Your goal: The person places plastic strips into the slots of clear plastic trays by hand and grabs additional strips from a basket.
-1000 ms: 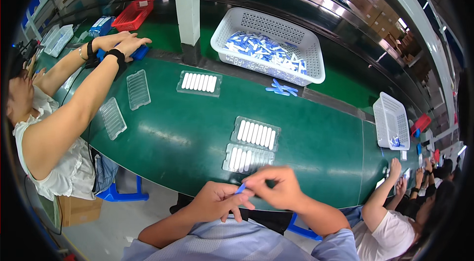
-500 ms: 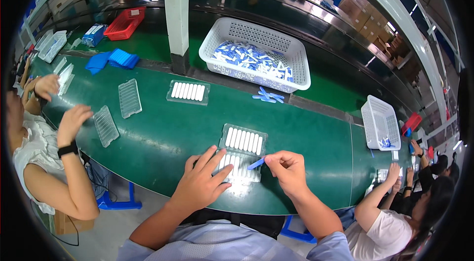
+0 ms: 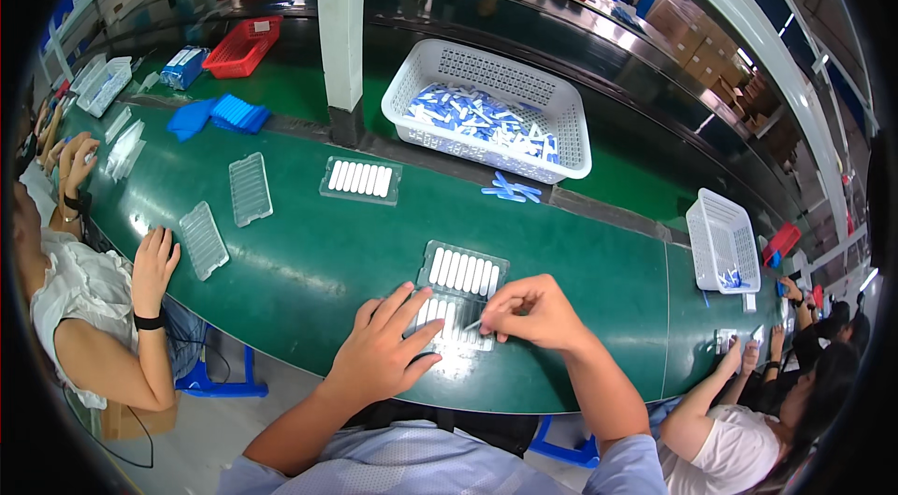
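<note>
A clear plastic tray (image 3: 453, 366) with white strips in its slots lies before me, partly hidden by my hands. My left hand (image 3: 382, 345) rests with spread fingers along its left side, fingertips at the strips. Over the tray's right part, my right hand (image 3: 531, 313) pinches a slim strip (image 3: 473, 326), its pale side or edge showing, tilted above the slots. I cannot tell whether it touches the tray. Just beyond sits a second clear tray (image 3: 432, 248) filled with a row of white strips (image 3: 465, 271).
Beyond stands a white basket (image 3: 399, 102) of blue and white strips, with several blue strips (image 3: 510, 187) before it. Another filled tray (image 3: 361, 179) and two slotted trays (image 3: 251, 189) lie left. Co-workers sit at both sides; one's hand (image 3: 154, 266) rests on the table.
My right hand has moved left over the near tray, and the strip, blue side showing before, now looks pale. My left hand stays. The left co-worker's hand has come down to the table edge.
</note>
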Demonstrator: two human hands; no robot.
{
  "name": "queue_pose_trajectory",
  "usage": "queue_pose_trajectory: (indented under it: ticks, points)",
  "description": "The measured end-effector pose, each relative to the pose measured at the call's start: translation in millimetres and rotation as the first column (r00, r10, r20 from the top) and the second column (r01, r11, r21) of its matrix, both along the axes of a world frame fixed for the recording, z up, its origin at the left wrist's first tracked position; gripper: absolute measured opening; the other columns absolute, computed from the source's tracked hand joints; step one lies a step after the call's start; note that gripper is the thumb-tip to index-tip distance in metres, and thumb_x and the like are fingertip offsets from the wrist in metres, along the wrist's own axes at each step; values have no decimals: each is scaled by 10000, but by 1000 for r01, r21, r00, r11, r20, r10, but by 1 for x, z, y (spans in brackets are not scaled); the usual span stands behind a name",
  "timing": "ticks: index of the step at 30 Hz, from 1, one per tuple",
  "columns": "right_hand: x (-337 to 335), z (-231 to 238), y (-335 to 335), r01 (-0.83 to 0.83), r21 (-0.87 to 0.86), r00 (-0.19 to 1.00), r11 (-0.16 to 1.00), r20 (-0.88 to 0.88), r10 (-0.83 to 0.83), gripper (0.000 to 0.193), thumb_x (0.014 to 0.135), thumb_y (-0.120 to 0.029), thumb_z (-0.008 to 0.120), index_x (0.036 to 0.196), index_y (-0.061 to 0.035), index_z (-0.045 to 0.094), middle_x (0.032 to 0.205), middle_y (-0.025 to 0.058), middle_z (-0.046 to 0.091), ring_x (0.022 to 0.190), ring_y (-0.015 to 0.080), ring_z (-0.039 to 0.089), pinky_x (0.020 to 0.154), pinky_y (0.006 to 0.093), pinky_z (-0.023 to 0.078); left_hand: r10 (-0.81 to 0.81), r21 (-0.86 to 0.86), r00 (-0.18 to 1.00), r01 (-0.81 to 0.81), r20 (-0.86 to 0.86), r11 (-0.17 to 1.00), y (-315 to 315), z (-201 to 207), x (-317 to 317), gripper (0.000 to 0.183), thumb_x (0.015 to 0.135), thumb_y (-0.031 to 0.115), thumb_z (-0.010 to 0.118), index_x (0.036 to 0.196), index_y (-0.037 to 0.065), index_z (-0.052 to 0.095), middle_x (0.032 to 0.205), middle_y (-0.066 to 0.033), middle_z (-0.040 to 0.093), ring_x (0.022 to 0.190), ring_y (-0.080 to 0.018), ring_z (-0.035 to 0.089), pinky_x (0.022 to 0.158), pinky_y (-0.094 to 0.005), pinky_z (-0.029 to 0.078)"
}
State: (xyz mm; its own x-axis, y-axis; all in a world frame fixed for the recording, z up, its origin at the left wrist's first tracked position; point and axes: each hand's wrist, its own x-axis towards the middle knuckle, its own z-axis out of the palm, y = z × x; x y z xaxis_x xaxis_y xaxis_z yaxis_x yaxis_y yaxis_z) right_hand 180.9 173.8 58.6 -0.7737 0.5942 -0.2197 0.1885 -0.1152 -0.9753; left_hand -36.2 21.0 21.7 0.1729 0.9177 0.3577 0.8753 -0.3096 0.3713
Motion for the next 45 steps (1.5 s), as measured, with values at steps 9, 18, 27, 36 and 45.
queue_pose_trajectory:
  ticks: [9, 18, 27, 36, 45]
  points:
    - [-28, -5, -5, -296, 764, 934, 573, 357, 6, 334, 805, -217, 746, 1099, -95, 645, 697, 56, 649, 727, 269, 653, 745, 392, 435, 15, -27, 1000, -14, 15, 1000, 0, 3, -1, 496, 817, 355, 765, 1237, 110, 670, 1450, -161, 500, 1338, -347, 462, 1027, -489, 366]
    - [3, -14, 23, 342, 825, 915, 450, -182, -361, 223, 748, -62, 777, 954, -81, 691, 604, -18, 510, 589, 128, 450, 590, 284, 379, -126, -32, 990, 128, 56, 991, 4, 21, -23, 584, 864, 509, 691, 1307, 132, 631, 1448, -136, 508, 1343, -324, 460, 1018, -486, 342]
    - [22, -53, 68, 513, 851, 772, 107, -404, -490, 154, 742, -53, 748, 872, -95, 677, 568, -31, 468, 549, 153, 453, 654, 327, 330, -81, 165, 993, 67, 83, 984, 213, 106, -64, 355, 883, 207, 639, 1197, 41, 645, 1243, -175, 632, 1179, -364, 572, 1008, -457, 442]
    - [21, -53, 72, 492, 840, 808, 229, -343, -479, 82, 765, -92, 742, 780, -127, 669, 494, -24, 428, 450, 160, 381, 609, 332, 293, 57, -614, 886, -363, -459, 700, 395, 72, -31, 1430, 532, 572, 911, 1602, 136, 68, 1644, -199, 169, 1494, -387, 235, 1190, -459, 313]
    - [24, -60, 76, 465, 839, 836, 282, -312, -451, 100, 763, -118, 747, 742, -152, 655, 434, -32, 387, 392, 168, 306, 575, 326, 276, -94, -710, 899, -270, -428, 650, 429, 73, -50, 1271, 532, 462, 949, 1574, 135, 298, 1568, -213, 376, 1391, -348, 462, 1077, -422, 457]
